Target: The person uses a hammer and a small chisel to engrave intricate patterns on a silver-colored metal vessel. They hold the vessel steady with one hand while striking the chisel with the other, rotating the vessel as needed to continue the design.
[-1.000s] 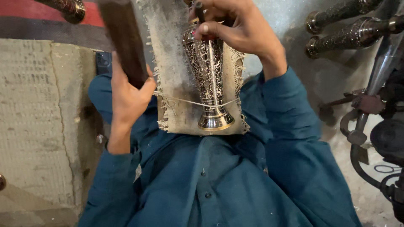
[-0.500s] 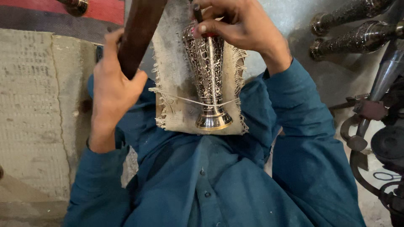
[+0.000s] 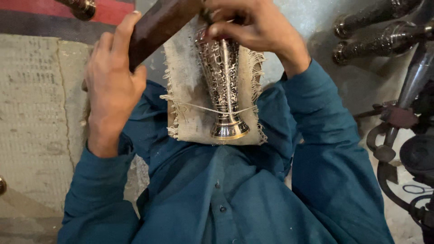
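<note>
Up close, the teal shirt [image 3: 217, 199] fills the lower view, and just beyond it a frayed cloth [image 3: 190, 122] lies over the lap with a string across it. On the cloth rests an engraved metal vase [image 3: 224, 88], foot toward the body, mouth away. The left hand [image 3: 113, 90] is wrapped shut around a dark wooden mallet [image 3: 158, 22], thumb along the shaft, raised at a slant over the vase's far end. The right hand [image 3: 253, 27] is pinched closed on a thin tool whose tip sits at the upper part of the vase; the tool itself is mostly hidden by the fingers. To my eye, good work here wants short, light taps, the tool kept steady on the pattern, and the vase pressed into the cloth so it cannot roll. Farther off, similar dark metal pieces [image 3: 379, 36] lie on the floor to the right.
</note>
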The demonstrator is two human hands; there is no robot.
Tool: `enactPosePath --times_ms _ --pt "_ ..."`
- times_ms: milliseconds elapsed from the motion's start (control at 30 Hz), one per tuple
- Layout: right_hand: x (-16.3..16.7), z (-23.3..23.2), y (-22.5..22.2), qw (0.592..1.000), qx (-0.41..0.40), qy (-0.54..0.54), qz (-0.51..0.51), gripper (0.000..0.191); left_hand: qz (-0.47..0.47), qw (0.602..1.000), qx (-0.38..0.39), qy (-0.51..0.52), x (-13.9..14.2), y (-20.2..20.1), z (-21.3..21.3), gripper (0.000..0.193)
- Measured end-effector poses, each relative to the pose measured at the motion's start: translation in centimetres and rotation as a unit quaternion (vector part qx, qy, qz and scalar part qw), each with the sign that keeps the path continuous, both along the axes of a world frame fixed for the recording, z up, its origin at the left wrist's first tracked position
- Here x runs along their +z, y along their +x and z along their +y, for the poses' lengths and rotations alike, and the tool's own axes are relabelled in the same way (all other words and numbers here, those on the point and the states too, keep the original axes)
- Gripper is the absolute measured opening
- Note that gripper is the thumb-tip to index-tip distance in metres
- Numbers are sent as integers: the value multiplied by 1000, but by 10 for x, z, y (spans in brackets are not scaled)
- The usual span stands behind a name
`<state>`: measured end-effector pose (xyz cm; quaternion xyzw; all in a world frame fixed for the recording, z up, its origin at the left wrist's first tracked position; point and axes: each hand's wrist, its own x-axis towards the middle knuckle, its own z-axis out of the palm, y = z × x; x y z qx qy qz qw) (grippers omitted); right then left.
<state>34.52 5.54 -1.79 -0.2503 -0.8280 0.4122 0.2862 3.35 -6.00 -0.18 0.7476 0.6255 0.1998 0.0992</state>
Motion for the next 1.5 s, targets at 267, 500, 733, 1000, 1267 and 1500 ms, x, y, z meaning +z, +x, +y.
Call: enactPosePath --times_ms 267,500,733,1000,1267,1500 --pt "-4 -13 -5 998 -63 -3 17 27 -197 977 -76 22 -2 0 2 70" --pt "-6 -11 0 998 -44 30 20 31 -276 961 -21 -16 8 3 6 65" --pt "-12 -6 2 998 -56 38 -18 25 -21 991 -75 105 16 2 11 76" --pt "-9 -8 1 998 -60 16 -4 35 -75 986 -84 125 10 0 15 73" --pt "-11 -6 2 999 -51 14 5 24 -29 988 -76 135 5 1 19 73" --pt "-14 -4 2 999 -37 4 30 20 69 974 -73 201 11 5 21 79"
